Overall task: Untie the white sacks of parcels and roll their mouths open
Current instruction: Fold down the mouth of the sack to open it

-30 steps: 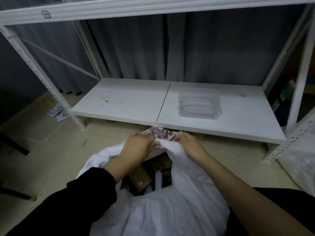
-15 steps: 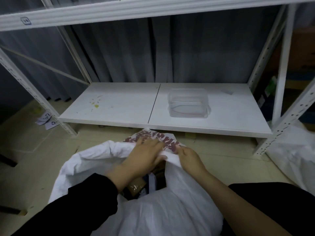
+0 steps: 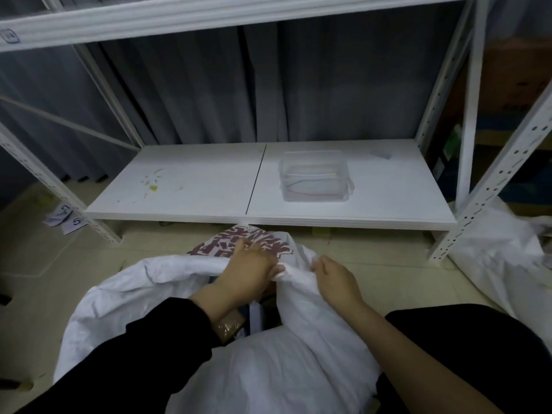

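Inside the sack (image 3: pixel 268 369), parcels (image 3: pixel 228 324) are mostly hidden.

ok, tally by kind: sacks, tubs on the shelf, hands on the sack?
White woven sacks: 2 (near one, one at right)
Clear plastic tub on white shelf: 1
Bare hands gripping near sack's rim: 2 (left hand, right hand)
Total: 5
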